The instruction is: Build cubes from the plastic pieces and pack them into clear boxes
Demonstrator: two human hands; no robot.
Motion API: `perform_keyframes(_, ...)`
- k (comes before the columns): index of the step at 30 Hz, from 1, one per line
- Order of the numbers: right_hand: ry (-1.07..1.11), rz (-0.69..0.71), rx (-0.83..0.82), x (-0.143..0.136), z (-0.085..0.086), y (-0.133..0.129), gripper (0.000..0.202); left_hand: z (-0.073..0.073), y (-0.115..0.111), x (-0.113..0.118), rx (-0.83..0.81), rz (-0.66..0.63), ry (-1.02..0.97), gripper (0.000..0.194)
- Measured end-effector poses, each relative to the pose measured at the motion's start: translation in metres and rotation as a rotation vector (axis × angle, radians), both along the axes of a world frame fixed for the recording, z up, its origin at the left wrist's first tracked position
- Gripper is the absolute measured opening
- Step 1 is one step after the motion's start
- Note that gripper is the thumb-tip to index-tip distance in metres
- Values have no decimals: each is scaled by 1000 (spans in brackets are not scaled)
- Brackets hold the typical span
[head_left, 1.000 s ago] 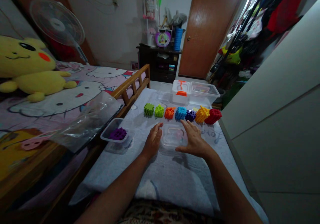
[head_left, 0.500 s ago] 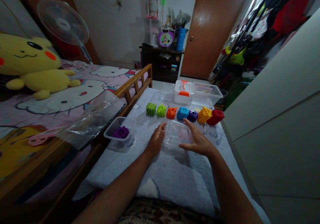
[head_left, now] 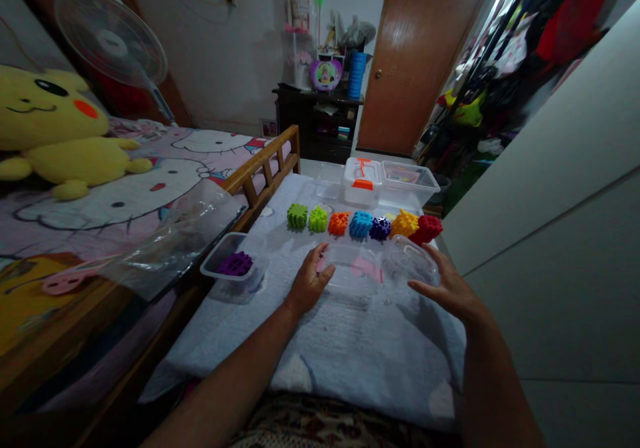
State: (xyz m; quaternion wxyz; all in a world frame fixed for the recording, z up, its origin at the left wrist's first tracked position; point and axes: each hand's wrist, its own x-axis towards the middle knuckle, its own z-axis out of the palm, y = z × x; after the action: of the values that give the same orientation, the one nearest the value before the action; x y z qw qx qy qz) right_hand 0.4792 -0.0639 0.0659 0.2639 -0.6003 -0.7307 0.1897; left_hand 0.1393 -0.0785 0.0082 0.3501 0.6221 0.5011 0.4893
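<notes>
A small clear plastic container (head_left: 350, 276) sits on the grey-blue blanket (head_left: 345, 348) in front of me. My left hand (head_left: 309, 281) rests against its left side. My right hand (head_left: 447, 288) holds the container's clear lid (head_left: 407, 267), lifted off and moved to the right. Behind the container runs a row of spiky toy blocks: green (head_left: 297, 217), lime (head_left: 318, 219), orange (head_left: 339, 223), blue (head_left: 361, 224), purple (head_left: 380, 228), yellow-orange (head_left: 404, 223) and red (head_left: 426, 229).
A second clear container with a purple block (head_left: 234, 265) stands to the left near the wooden bed rail (head_left: 260, 171). Two clear boxes (head_left: 387, 181), one with an orange latch, stand at the blanket's far end. A white cabinet wall (head_left: 550, 188) rises on the right.
My right hand lifted the clear lid off the container and carried it to the right. My left hand stayed at the container's left side.
</notes>
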Motion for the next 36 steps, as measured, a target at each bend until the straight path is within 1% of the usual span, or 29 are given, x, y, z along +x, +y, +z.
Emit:
perform_keyframes(3,-45,-22,-20,15,-18,-2,92,4,-2,0,55,47,65,50)
perform_keyframes(5,-83,-24,-42,18,-28,-1,95,8,-3,1,62,70,82,47)
perform_keyframes(7,-129,-11,-62,16,-36,0,96,11,-3,3,57,88,83,45)
perform_keyframes(10,-222,3,-112,4,-42,3,100,15,-3,4,63,110,87,45)
perform_keyframes(14,-318,4,-213,-12,-43,3,102,20,-2,1,63,137,116,45)
perform_keyframes(17,-317,2,-218,-20,-39,2,103,23,-2,-6,45,155,159,44)
perform_keyframes(19,-239,69,-164,-27,-35,1,104,26,-3,-10,34,163,203,42)
perform_keyframes(21,-109,188,-92,-37,-30,-1,103,29,-5,-11,37,187,277,40)
perform_keyframes(23,39,263,-28,-51,-25,0,96,35,-8,-11,65,243,376,39)
perform_keyframes(24,113,263,4,-59,-24,0,88,39,-11,-11,90,274,427,39)
perform_keyframes(26,265,212,83,-73,-25,2,69,51,-16,-11,150,303,513,38)
perform_keyframes(27,337,184,127,-79,-27,3,61,59,-18,-12,178,293,548,37)
perform_keyframes(28,401,165,165,-85,-30,3,55,69,-19,-14,198,267,581,36)
perform_keyframes(30,492,155,213,-94,-37,3,50,91,-17,-22,204,200,664,35)
perform_keyframes(32,530,160,226,-102,-45,1,53,117,-8,-36,171,130,786,35)
perform_keyframes(33,532,168,229,-105,-48,-1,58,130,0,-44,151,90,860,36)
perform_keyframes(35,511,196,238,-111,-52,-5,71,150,23,-63,122,34,1001,42)
perform_keyframes(36,492,214,245,-114,-53,-8,78,157,37,-71,108,13,1059,46)
